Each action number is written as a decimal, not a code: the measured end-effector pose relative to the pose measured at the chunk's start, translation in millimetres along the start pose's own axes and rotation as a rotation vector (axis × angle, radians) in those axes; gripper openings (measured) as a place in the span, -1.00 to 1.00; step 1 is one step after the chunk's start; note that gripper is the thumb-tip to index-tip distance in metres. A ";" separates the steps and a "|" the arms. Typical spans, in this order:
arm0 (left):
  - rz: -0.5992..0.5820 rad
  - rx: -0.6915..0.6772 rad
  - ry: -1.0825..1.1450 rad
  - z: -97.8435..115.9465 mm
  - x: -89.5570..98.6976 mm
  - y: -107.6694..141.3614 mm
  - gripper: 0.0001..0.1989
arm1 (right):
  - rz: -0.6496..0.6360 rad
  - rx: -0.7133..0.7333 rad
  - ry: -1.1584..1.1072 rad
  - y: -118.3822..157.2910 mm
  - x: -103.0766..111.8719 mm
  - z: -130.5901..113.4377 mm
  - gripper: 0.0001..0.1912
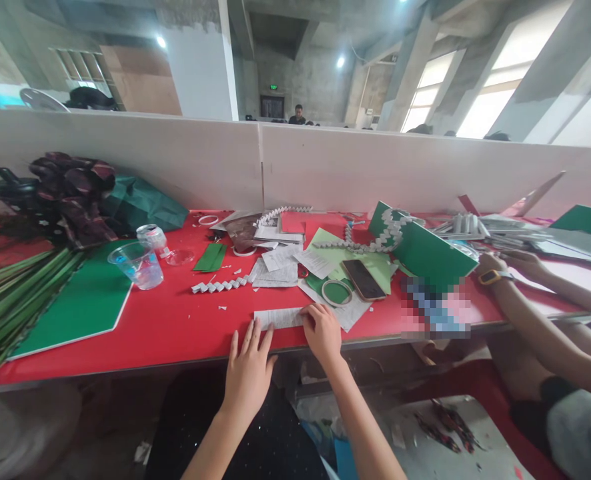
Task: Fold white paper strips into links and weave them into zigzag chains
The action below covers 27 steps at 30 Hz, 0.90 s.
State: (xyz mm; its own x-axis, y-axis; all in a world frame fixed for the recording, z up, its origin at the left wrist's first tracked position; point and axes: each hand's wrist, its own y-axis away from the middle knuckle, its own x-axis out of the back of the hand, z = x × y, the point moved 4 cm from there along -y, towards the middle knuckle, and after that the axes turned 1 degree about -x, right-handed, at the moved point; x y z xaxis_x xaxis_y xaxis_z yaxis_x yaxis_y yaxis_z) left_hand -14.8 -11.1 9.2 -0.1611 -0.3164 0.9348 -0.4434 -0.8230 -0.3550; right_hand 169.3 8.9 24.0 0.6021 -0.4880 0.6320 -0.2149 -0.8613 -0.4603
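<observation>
A strip of printed paper (pixel 284 318) lies flat near the front edge of the red table. My left hand (pixel 248 370) rests with its fingers stretched out, the fingertips touching the strip's left end. At the other end, my right hand (pixel 323 333) has its fingers bent and drawn together on the strip's right edge. A short folded-paper zigzag chain (pixel 220 286) lies just beyond my left hand. Loose printed sheets (pixel 274 272) are behind the strip. To the right of them are a roll of tape (pixel 336 292) and a phone (pixel 363 279).
On the left are a green board (pixel 83 300), long green leaves (pixel 20 300), a plastic cup (pixel 138 265) and a can (pixel 152 239). A longer paper chain (pixel 383 237) lies by a standing green board (pixel 425 257). At right, another person's arms (pixel 530 293) reach over the table.
</observation>
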 end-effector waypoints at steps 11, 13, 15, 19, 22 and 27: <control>-0.042 0.008 0.035 -0.1 -9.8 1.8 -0.45 | -0.103 -0.031 -0.724 15.0 -40.4 -60.1 -0.76; -0.036 0.028 0.030 -0.1 -12.1 2.0 -0.45 | -0.194 -0.041 -0.672 16.8 -47.1 -66.5 -0.72; -0.023 0.033 0.021 0.3 -12.0 2.0 -0.48 | -0.224 -0.045 -0.586 14.7 -43.4 -61.7 -0.69; 0.021 0.018 0.024 0.7 -6.6 2.1 -0.51 | -0.207 -0.041 -0.429 7.9 -22.0 -34.3 -0.72; 0.029 0.005 0.023 1.3 -4.2 2.0 -0.51 | -0.208 -0.014 -0.356 8.3 -12.6 -21.2 -0.75; 0.024 0.018 0.017 0.9 -7.0 1.4 -0.51 | -0.224 0.095 -0.155 19.0 -17.0 -28.5 -0.69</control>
State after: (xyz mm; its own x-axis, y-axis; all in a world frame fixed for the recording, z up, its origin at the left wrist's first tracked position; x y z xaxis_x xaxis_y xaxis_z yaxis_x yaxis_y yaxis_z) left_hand -13.5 -10.5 2.1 -0.1867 -0.3283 0.9259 -0.4236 -0.8235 -0.3774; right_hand 133.1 -3.2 22.3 0.7387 -0.2530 0.6248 0.0054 -0.9247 -0.3808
